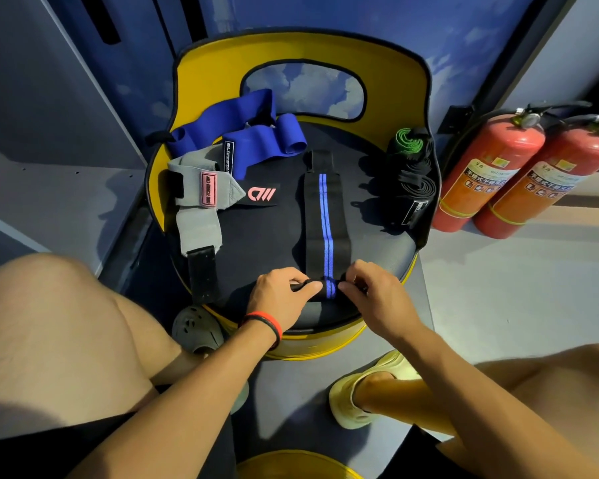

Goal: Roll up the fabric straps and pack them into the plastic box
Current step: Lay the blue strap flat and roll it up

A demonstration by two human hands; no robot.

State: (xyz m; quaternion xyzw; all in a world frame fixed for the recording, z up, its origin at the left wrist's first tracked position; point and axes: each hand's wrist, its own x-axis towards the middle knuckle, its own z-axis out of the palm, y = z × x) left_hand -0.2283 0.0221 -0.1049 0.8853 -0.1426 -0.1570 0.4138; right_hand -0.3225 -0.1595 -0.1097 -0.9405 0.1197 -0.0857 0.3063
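We see a yellow chair [187,74] whose black seat carries the straps. A black blue-striped strap [325,216] lies flat down the seat's middle, its near end rolled. Blue straps [242,119] and a grey strap [194,216] lie at left, and rolled straps [412,174] at right. Our left hand [277,299] and right hand [377,299] each pinch an end of the roll.

Two hands [280,296] [377,293], two fire extinguishers [481,181] [533,198], one striped strap [325,216].

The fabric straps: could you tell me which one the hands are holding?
The black strap with the blue stripe: left hand and right hand pinch its rolled near end; the others lie untouched.
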